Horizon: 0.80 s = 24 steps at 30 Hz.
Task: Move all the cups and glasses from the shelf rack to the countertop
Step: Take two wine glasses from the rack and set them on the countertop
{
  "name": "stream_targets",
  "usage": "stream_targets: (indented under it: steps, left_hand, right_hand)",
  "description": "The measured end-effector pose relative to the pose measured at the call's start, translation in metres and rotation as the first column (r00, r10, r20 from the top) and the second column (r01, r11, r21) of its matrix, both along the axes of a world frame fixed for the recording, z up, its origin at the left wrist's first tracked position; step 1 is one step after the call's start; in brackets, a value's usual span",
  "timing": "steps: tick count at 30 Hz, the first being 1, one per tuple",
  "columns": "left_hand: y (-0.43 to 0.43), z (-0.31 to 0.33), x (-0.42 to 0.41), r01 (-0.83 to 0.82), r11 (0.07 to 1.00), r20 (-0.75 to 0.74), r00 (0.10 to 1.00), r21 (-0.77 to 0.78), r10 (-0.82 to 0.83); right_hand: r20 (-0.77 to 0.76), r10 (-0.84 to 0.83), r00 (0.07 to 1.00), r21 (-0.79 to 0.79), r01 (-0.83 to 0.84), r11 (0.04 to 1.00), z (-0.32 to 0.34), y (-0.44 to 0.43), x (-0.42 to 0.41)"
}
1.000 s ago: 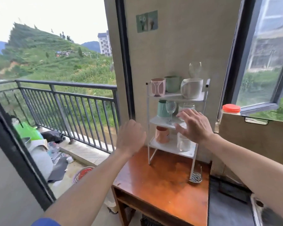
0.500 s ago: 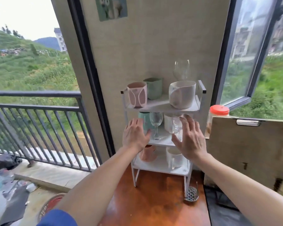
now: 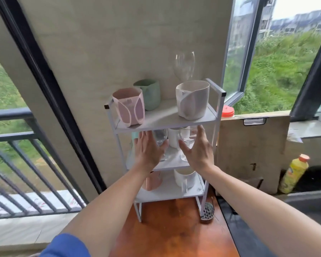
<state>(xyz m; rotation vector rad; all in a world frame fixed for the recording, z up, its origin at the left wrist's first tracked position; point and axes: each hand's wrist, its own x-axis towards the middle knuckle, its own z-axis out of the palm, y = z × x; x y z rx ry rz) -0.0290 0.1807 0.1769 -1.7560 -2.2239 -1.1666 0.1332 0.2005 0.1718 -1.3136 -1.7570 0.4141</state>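
A white three-tier shelf rack (image 3: 165, 121) stands on a reddish wooden countertop (image 3: 174, 236). Its top tier carries a pink cup (image 3: 129, 107), a green cup (image 3: 149, 94), a white cup (image 3: 192, 100) and a tall wine glass (image 3: 184, 66). On the middle tier are two stemmed glasses (image 3: 160, 136) (image 3: 186, 138), a white mug (image 3: 173, 137) and a teal cup (image 3: 134, 135). The bottom tier holds a pink cup (image 3: 153, 181) and a white mug (image 3: 185, 179). My left hand (image 3: 149, 151) and my right hand (image 3: 197, 149) are both open in front of the middle tier, close to the glasses.
A board (image 3: 252, 153) leans against the wall right of the rack, with a red-lidded jar (image 3: 228, 111) behind it and a yellow bottle (image 3: 293, 176) farther right. A metal strainer (image 3: 207, 213) lies by the rack's right foot. A balcony railing (image 3: 17, 164) is at left.
Both hands have risen and come closer together at the middle tier. The view has moved in toward the rack and shifted right.
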Motion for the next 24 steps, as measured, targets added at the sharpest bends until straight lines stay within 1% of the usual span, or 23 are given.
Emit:
stream_targets:
  steps: [5,7,11,13,15,19,22,24]
  left_hand:
    - [0.005,-0.002,-0.005,0.002,0.998,0.017,1.000,0.061,-0.003]
    - [0.001,-0.002,-0.004,0.028,0.993,0.028,0.999,0.116,-0.032]
    - [-0.021,-0.006,0.002,0.117,0.964,0.020,0.992,0.240,-0.125]
    - [-0.038,-0.010,0.006,0.191,0.934,0.041,0.976,0.302,-0.213]
    - [-0.055,-0.014,0.014,0.275,0.902,0.077,0.945,0.332,-0.317]
    - [-0.079,-0.024,0.045,0.387,0.863,0.089,0.896,0.324,-0.435]
    - [-0.096,-0.032,0.089,0.474,0.836,0.109,0.849,0.275,-0.517]
    - [-0.106,-0.041,0.125,0.554,0.800,0.118,0.800,0.230,-0.588]
  right_hand:
    - [-0.122,-0.012,0.993,0.020,0.014,1.000,-0.005,0.001,-0.001]
    - [-0.146,-0.016,0.989,0.041,0.022,0.999,-0.009,-0.001,0.001]
    - [-0.164,-0.017,0.986,0.092,0.033,0.995,-0.011,-0.018,0.010]
    - [-0.190,-0.005,0.982,0.098,0.024,0.995,-0.013,-0.031,0.017]
    - [-0.190,-0.011,0.982,0.115,0.034,0.993,-0.017,-0.046,0.030]
    - [-0.161,-0.044,0.986,0.139,0.067,0.988,-0.025,-0.076,0.074]
    - [-0.113,-0.131,0.985,0.113,0.143,0.983,-0.034,-0.103,0.124]
    - [-0.089,-0.205,0.975,0.091,0.213,0.973,-0.042,-0.127,0.164]
